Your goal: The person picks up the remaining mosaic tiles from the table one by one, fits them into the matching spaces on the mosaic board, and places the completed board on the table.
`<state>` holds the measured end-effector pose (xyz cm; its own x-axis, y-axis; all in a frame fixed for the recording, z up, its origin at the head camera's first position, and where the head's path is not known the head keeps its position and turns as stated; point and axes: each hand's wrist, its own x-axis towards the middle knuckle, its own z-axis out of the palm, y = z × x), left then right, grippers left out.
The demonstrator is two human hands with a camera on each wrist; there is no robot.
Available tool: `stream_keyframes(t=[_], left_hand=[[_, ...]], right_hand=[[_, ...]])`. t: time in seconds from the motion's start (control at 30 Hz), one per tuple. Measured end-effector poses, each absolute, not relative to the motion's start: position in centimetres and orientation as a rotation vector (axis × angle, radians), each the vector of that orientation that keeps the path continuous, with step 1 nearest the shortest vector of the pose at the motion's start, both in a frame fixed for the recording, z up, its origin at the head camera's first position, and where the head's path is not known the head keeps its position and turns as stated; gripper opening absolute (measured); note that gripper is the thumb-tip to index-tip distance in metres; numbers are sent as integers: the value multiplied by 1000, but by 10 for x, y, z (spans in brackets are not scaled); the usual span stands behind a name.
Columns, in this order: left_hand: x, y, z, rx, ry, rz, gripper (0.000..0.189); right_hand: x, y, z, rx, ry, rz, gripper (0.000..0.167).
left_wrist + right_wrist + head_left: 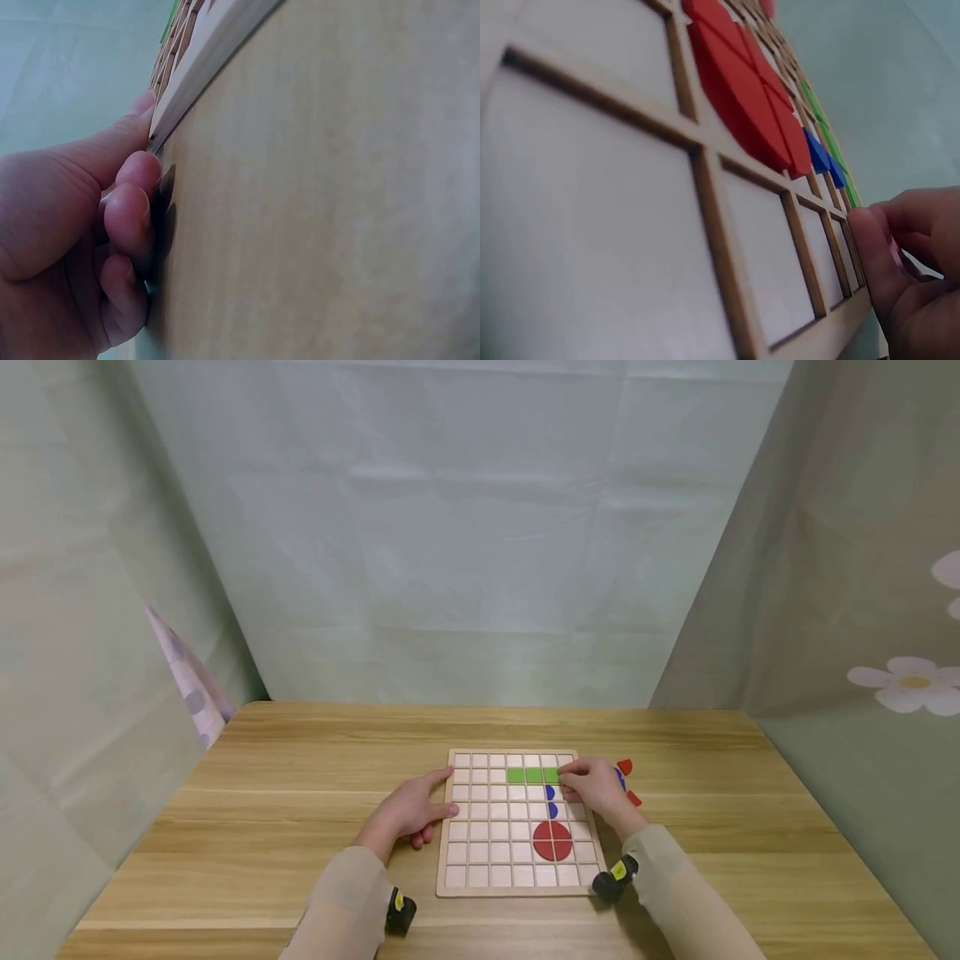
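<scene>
Pale wooden grid board, lying flat on a wood-grained table between a person's two hands. The left hand rests at the board's left edge, its thumb and forefinger spread apart and both touching the frame, the remaining fingers loosely bent beside it and holding nothing, as the left wrist view shows. The right hand reaches over the board's right side, thumb and fingertips bent close together at the right end of a row of three green squares; whether a piece lies between those fingertips is hidden. The green squares occupy neighbouring cells in the second row from the far edge. Nearer the person, two blue rounded pieces sit one below the other in a single column, followed by four red quarter pieces that together form a circle across four cells. Beyond the board's right edge, just beside the right hand and partly covered by it, lie loose red pieces and some blue. Both sleeves are pale, each with a black wrist camera at the cuff; light cloth hangs behind the table
</scene>
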<state>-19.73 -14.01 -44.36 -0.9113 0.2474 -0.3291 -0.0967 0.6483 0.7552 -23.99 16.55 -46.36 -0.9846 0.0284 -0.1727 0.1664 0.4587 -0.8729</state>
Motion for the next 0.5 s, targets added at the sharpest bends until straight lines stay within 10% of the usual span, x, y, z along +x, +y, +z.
stream_keyframes(t=[0.5], left_hand=[[-198, -140, -447, 126, 2460, 1163, 71]], right_hand=[[-230, 176, -454, 104, 2470, -1733, 28]])
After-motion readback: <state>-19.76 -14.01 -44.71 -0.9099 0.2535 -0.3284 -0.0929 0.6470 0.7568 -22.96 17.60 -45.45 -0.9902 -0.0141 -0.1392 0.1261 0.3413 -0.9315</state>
